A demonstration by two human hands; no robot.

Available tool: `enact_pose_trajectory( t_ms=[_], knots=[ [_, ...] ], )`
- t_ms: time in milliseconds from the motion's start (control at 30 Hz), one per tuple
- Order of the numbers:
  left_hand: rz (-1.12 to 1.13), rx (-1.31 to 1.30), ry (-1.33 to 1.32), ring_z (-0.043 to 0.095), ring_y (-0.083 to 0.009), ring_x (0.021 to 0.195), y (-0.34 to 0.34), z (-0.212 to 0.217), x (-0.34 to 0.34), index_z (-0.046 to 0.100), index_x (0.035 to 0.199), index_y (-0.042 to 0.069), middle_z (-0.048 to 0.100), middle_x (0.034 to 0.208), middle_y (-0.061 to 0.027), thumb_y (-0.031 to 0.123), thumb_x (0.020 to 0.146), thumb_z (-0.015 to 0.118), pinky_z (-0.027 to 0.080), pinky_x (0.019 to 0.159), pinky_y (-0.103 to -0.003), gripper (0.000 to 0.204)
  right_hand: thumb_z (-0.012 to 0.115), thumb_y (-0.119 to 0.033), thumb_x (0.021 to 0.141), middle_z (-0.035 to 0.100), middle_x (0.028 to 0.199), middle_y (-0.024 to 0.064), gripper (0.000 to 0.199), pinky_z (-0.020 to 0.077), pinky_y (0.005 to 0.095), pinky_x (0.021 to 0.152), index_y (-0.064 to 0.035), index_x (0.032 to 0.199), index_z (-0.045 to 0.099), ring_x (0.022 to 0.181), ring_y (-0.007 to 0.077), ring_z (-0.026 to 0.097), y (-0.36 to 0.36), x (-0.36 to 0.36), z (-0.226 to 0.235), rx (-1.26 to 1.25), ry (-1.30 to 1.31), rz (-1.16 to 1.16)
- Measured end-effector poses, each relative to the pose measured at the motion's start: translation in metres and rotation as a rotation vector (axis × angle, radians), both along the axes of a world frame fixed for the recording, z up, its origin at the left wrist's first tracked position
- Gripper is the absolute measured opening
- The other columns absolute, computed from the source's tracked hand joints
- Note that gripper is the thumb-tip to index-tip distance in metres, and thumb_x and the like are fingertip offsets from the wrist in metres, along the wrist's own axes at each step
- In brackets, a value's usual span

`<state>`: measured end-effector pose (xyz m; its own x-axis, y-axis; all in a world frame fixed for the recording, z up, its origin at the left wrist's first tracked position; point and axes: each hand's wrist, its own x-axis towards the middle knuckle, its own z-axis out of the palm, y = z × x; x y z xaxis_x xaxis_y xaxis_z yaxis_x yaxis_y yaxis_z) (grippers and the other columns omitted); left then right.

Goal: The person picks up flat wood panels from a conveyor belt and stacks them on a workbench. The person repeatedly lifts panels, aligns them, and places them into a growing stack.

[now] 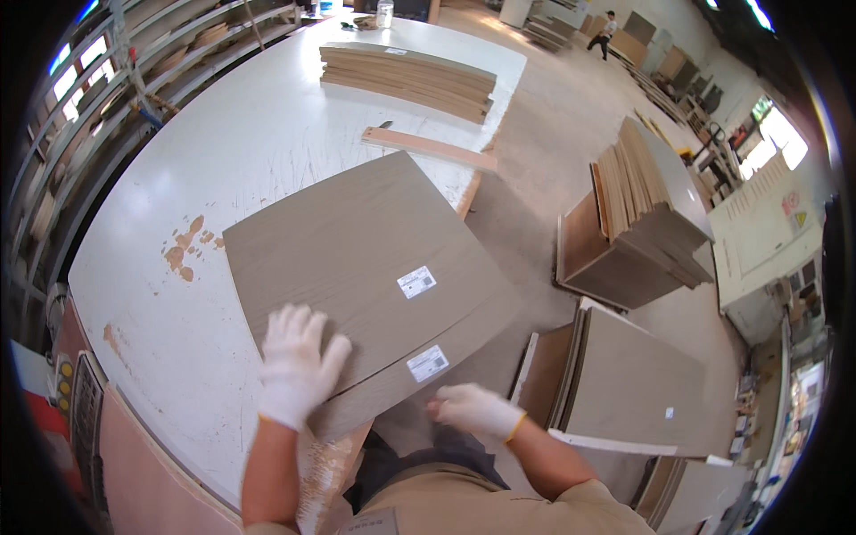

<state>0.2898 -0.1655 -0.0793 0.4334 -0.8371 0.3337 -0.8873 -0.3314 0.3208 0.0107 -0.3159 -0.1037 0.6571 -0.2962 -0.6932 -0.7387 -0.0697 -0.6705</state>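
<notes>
A large grey-brown wood-grain panel (348,232) lies on the white worktable (134,241) and juts past its right edge. Along its near side is another grey-brown panel (374,397), with a dark line between the two. Each carries a white label. My left hand (299,361), in a white glove, rests on the panels' left side with its fingers spread. Off the right edge of the near panel is my right hand (477,412), gloved too and a little blurred. Its fingers look curled in; a small reddish patch shows at their tips, but what they hold, if anything, is unclear.
Farther up the table lie a pinkish wood strip (428,149) and a stack of panels (406,78). More panels stand to my right in a near stack (633,383) and a taller stack (624,214). Metal shelving (143,89) lines the left. A person (604,36) walks far off.
</notes>
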Motion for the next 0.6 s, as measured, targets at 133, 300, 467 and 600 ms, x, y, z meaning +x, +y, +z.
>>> enact_pose_trajectory(
  t_ms=[133, 300, 467, 600],
  knots=[
    [0.247, 0.034, 0.092, 0.046, -0.0556, 0.142, 0.014, -0.019, -0.077, 0.064, 0.133, -0.005, 0.056, 0.146, -0.0335, 0.037, 0.095, 0.073, 0.027, 0.127, -0.067, 0.057, 0.069, -0.017, 0.096, 0.079, 0.100, 0.0190, 0.022, 0.0600, 0.0392, 0.085, 0.0009, 0.109, 0.073, 0.097, 0.0277, 0.076, -0.137, -0.014, 0.041, 0.024, -0.445, -0.252],
    [0.497, 0.186, 0.046, 0.038, -0.0565, 0.152, -0.005, -0.049, -0.116, 0.056, 0.148, -0.004, 0.046, 0.159, -0.0356, 0.034, 0.097, 0.072, 0.023, 0.130, -0.067, 0.065, 0.063, -0.031, 0.099, 0.076, 0.120, 0.0170, 0.038, 0.0536, 0.0430, 0.102, -0.0086, 0.129, 0.070, 0.114, 0.0344, 0.071, -0.321, 0.120, 0.033, -0.822, -0.354, -0.271],
    [0.635, 0.163, 0.029, 0.038, -0.0549, 0.152, -0.018, -0.062, -0.114, 0.059, 0.147, -0.002, 0.049, 0.157, -0.0336, 0.036, 0.097, 0.071, 0.022, 0.130, -0.067, 0.064, 0.061, -0.039, 0.101, 0.063, 0.150, 0.0175, 0.060, 0.0428, 0.0435, 0.120, -0.0076, 0.152, 0.059, 0.139, 0.0378, 0.057, -0.413, 0.216, -0.018, -1.312, -0.131, 0.165],
    [0.592, 0.204, -0.016, 0.040, -0.0541, 0.151, -0.012, -0.060, -0.100, 0.059, 0.146, -0.001, 0.049, 0.158, -0.0311, 0.035, 0.095, 0.073, 0.024, 0.130, -0.066, 0.064, 0.063, -0.042, 0.103, 0.065, 0.140, 0.0196, 0.060, 0.0461, 0.0456, 0.116, -0.0036, 0.149, 0.059, 0.133, 0.0383, 0.059, -0.441, 0.248, -0.036, -1.340, -0.145, 0.346]
  ],
)
